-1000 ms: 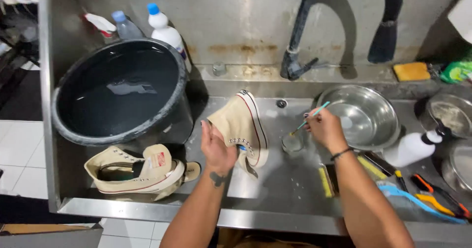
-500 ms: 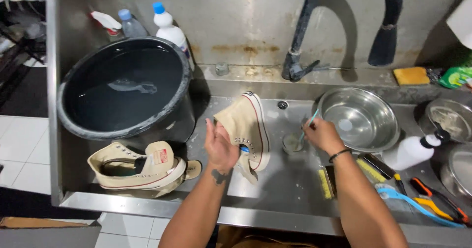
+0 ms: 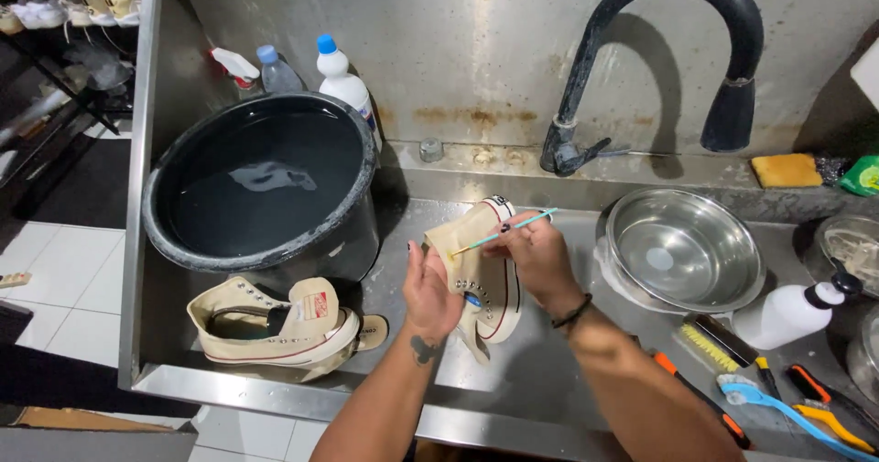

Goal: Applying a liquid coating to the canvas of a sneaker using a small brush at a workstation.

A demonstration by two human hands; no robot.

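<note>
Cream canvas makes up the high-top sneaker point(image 3: 476, 270) that sits in the middle of the stainless steel sink basin point(image 3: 549, 370), its long axis running roughly away from the person, toe end toward the back wall and the open collar toward the near edge. The left hand point(image 3: 430, 288) is wrapped around the shoe's left flank, fingers curled closed on the canvas beside the metal eyelets. The right hand point(image 3: 536, 256) is just right of the shoe, pinched shut on a thin pale-green-handled brush point(image 3: 502, 232) that slants leftward and down, its tip touching the upper canvas near the left thumb. Both hands are equally close to the shoe. A second cream high-top sneaker point(image 3: 275, 329) lies on its side left of the hands, below a large black water-filled bucket point(image 3: 265, 183); a shiny steel bowl point(image 3: 682, 247) stands to the right.
</note>
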